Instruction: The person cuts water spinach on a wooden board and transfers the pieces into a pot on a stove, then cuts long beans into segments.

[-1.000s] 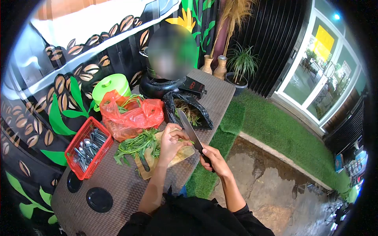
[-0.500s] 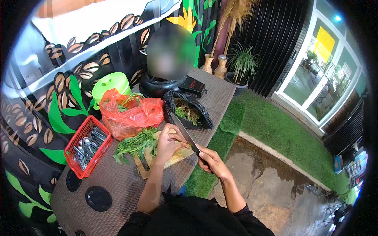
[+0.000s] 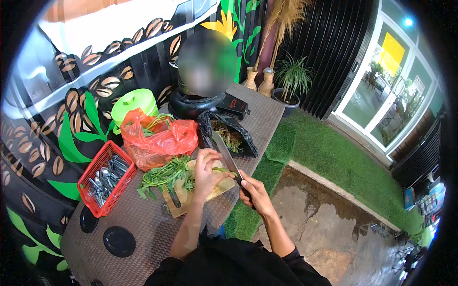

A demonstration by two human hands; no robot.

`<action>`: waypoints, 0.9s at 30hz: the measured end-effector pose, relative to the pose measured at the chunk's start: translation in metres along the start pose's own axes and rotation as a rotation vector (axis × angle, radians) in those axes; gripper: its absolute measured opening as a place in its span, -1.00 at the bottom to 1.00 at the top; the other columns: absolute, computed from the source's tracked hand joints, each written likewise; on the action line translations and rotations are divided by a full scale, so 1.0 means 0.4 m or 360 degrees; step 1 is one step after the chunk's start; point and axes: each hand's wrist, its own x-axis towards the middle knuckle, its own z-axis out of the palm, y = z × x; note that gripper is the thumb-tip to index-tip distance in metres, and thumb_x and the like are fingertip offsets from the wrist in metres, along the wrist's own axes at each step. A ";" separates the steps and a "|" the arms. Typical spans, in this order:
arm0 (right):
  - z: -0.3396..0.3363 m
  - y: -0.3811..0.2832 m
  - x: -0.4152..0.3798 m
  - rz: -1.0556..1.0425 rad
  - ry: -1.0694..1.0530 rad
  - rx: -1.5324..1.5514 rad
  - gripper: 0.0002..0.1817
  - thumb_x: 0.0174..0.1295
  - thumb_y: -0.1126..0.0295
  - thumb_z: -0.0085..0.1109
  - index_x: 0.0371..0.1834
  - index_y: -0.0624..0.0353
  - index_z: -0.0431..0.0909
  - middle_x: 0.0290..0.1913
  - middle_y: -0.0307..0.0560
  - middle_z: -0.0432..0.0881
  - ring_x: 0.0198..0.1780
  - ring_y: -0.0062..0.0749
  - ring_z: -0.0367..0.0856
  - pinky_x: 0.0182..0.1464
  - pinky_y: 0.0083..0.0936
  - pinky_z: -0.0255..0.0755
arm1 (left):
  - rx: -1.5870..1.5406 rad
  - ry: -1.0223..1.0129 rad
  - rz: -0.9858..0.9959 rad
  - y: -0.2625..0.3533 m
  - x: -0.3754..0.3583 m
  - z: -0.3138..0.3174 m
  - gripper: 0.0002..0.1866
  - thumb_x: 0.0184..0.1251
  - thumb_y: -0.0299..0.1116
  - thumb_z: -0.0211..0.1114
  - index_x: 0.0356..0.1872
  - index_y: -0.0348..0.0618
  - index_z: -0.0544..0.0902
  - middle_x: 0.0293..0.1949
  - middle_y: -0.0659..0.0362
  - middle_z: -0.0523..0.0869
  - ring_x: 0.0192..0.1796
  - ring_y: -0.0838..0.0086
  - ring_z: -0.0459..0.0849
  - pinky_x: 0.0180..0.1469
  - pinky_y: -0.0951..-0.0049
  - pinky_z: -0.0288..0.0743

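Observation:
My right hand [image 3: 256, 194] is closed round the dark handle of a kitchen knife [image 3: 225, 153], its blade slanting up and away to the left. Between the fingers of my left hand [image 3: 206, 175] is a green vegetable stem [image 3: 221, 169], its end reaching toward the blade near the handle. Both hands are over a wooden cutting board [image 3: 220, 188] that has a dark slot near its left end. Long leafy greens [image 3: 167, 176] lie on the board's left side and spill onto the table.
Behind the board sit a red plastic bag [image 3: 160, 143] of greens and a black bag [image 3: 241, 126] holding root ends. A red basket [image 3: 102, 209] of cutlery, a green lidded pot [image 3: 138, 102] and a black plate [image 3: 119, 240] share the woven-top table [image 3: 148, 233]. The table's right edge is near my right hand.
The knife has swung slightly more upright as my right hand turned. My left fingers have opened a little and shifted, and the stem shows more clearly beside the blade.

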 end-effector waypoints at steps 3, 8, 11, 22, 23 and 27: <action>-0.002 -0.011 -0.002 -0.0071 0.0044 -0.0009 -0.54 0.41 0.30 -0.14 0.37 0.05 0.22 -0.67 -0.36 0.20 -0.69 -0.71 0.10 -0.66 -0.72 0.01 | 0.0176 0.0335 0.0212 -0.084 -0.059 -0.007 -0.73 0.03 -0.65 0.36 -0.33 -0.23 0.43 -0.45 0.21 0.58 -0.36 0.58 0.58 -0.33 0.68 0.45; -0.008 -0.011 -0.011 -0.0152 0.0120 -0.0075 -0.49 0.39 0.22 -0.14 0.39 0.06 0.18 -0.69 -0.33 0.19 -0.70 -0.69 0.11 -0.67 -0.73 0.03 | -0.0603 0.0181 -0.0798 -0.094 -0.147 0.050 -0.83 0.32 -0.32 0.23 -0.31 -0.23 0.57 -0.33 0.16 0.63 -0.28 0.56 0.61 -0.25 0.64 0.42; -0.009 -0.006 -0.026 -0.0203 0.0107 0.0006 -0.55 0.41 0.29 -0.14 0.35 0.07 0.24 -0.67 -0.33 0.20 -0.68 -0.70 0.12 -0.65 -0.71 0.02 | -0.1227 0.0134 -0.0763 -0.115 -0.128 0.066 -0.79 0.32 -0.35 0.20 -0.11 -0.22 0.53 -0.14 0.16 0.62 -0.11 0.50 0.59 -0.04 0.54 0.45; -0.037 0.025 -0.034 -0.0398 0.0010 -0.0164 -0.53 0.36 0.35 -0.10 0.34 0.12 0.26 -0.57 -0.33 0.28 -0.61 -0.67 0.19 -0.57 -0.70 0.09 | -0.1406 -0.0209 -0.0760 -0.072 -0.089 0.049 -0.82 0.26 -0.53 0.20 -0.12 -0.15 0.53 -0.15 0.19 0.64 -0.08 0.51 0.60 0.06 0.48 0.46; -0.033 0.024 -0.033 -0.0397 0.0009 -0.0164 -0.53 0.36 0.35 -0.10 0.34 0.12 0.26 -0.57 -0.33 0.28 -0.61 -0.67 0.19 -0.57 -0.70 0.09 | -0.1407 -0.0207 -0.0760 -0.075 -0.092 0.048 -0.82 0.26 -0.53 0.20 -0.12 -0.15 0.53 -0.15 0.19 0.64 -0.08 0.51 0.60 0.06 0.48 0.46; -0.030 0.021 -0.027 -0.0412 0.0023 -0.0229 -0.54 0.35 0.39 -0.11 0.33 0.14 0.29 -0.58 -0.33 0.27 -0.59 -0.67 0.19 -0.54 -0.71 0.09 | -0.1272 -0.0184 -0.0714 -0.075 -0.091 0.044 -0.80 0.25 -0.52 0.23 -0.11 -0.25 0.53 -0.17 0.14 0.64 -0.11 0.47 0.60 0.05 0.45 0.44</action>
